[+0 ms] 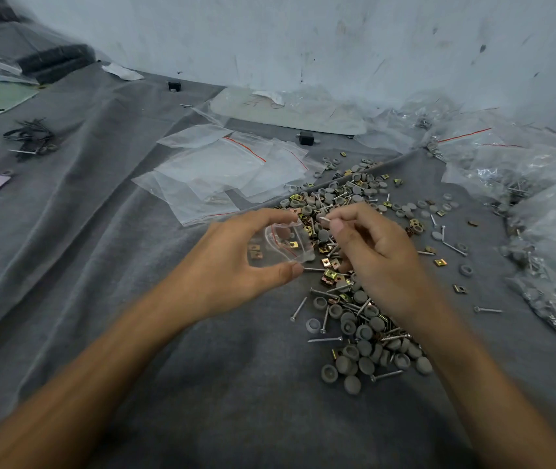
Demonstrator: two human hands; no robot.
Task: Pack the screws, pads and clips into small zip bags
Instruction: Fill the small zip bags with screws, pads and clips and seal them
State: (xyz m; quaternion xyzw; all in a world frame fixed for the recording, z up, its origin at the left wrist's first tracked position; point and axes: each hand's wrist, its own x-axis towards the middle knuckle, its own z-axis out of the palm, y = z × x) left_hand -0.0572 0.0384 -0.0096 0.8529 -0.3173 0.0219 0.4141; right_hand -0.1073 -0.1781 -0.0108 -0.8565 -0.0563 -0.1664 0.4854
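**A:** Why is the small zip bag (280, 245) held in this way?

**B:** It is gripped by the left hand (232, 262) between the thumb and the curled fingers, and its mouth is turned toward the right hand (375, 252). It is judged that parts can be dropped in like this without a second grip.

**A:** And what is done by the right hand?

**B:** A screw (325, 219) is pinched between its thumb and forefinger, just beside the mouth of the bag, with the other fingers curled. The screw is not yet inside.

**A:** What is found in the bag?

**B:** A few brass-coloured clips (255, 251) are seen through the plastic, and perhaps one pad. The picture is blurred there, so a count cannot be given.

**A:** Where is the rest placed?

**B:** A loose pile (354, 319) of screws, pads and clips is spread on the grey cloth (100, 231), under and around the right hand. Probably it is laid there so that each part is reached with a short movement. Empty zip bags (222, 170) are stacked flat beyond the left hand, ready to be taken. Filled bags (547, 204) are heaped to the right of the right hand, well apart from the pile, so that packed and unpacked parts are not mixed.
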